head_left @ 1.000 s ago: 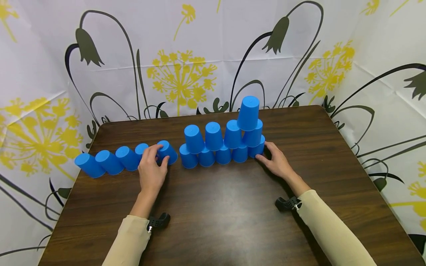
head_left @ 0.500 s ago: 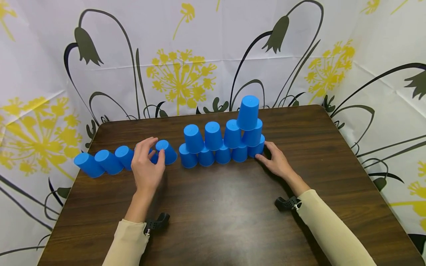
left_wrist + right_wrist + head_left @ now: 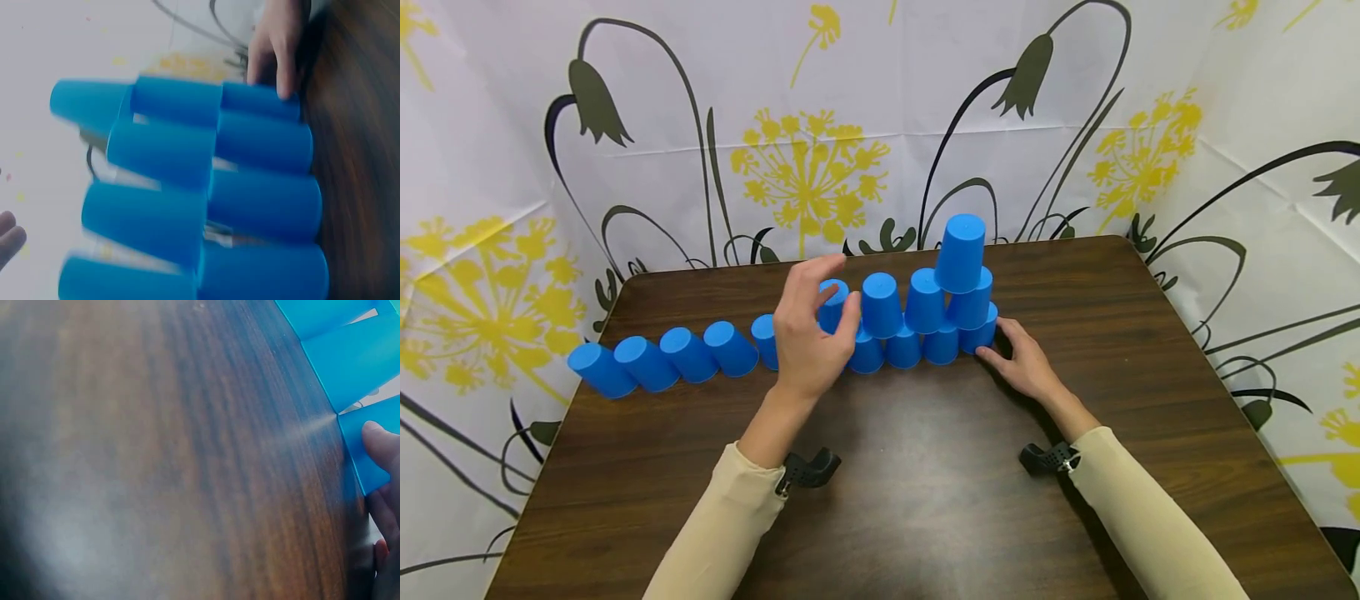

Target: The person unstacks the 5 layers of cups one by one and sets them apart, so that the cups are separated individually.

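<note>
Blue plastic cups stand upside down in a stack: a bottom row, a second row [image 3: 925, 302] on it and a single top cup [image 3: 961, 254] at the right end. My left hand [image 3: 811, 337] hovers in front of the stack's left end, thumb and fingers spread apart with nothing between them. It hides part of the leftmost cups. Around the bottom row's right-end cup [image 3: 978, 330] my right hand [image 3: 1026, 362] curls, its thumb pressing the front. The right wrist view shows that thumb on the cup [image 3: 356, 440].
Several more upside-down blue cups [image 3: 688, 356] line up on the table to the left of the stack. The dark wooden table [image 3: 925, 483] ends at the back near a white cloth [image 3: 850, 67] with a flower print.
My left hand has let go of the cup at the right end of the left line, then moved right and up to the stack's left end. The right hand stays put.
</note>
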`<action>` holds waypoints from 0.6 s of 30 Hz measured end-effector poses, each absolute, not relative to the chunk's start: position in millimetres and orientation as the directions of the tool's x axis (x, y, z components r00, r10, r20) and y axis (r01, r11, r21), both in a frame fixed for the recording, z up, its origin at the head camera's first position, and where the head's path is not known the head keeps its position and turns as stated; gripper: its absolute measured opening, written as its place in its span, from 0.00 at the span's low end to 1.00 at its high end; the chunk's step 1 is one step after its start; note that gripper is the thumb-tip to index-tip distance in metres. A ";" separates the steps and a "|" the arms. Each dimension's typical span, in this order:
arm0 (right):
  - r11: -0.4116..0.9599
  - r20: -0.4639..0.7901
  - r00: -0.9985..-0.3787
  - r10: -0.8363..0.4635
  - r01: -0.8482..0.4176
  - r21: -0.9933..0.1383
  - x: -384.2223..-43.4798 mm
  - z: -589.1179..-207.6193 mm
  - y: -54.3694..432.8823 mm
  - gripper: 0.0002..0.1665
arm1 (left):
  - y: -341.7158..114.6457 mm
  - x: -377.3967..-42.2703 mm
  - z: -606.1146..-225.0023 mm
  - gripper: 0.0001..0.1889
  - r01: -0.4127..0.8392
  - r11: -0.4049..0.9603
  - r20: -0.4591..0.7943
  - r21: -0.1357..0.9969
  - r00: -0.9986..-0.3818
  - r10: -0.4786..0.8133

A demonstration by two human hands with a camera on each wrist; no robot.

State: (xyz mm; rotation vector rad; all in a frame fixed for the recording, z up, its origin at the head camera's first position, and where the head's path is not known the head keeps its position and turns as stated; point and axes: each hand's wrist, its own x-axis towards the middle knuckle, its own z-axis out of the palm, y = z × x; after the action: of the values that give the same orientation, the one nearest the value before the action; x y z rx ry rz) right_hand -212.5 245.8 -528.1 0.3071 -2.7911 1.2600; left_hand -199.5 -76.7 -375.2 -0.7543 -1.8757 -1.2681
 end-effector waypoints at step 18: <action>0.640 0.169 -0.973 -0.158 -0.231 -0.733 -212.7 -530.3 247.5 0.38 | 7.9 -223.4 -364.0 0.38 0.730 0.464 0.607 0.502 -0.679 0.412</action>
State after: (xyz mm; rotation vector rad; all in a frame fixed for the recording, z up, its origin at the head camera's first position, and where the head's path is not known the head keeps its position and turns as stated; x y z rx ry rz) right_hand -212.7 247.5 -530.3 0.3294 -2.7634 1.2547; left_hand -223.4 7.9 -364.0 -0.9582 -2.3151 -1.0799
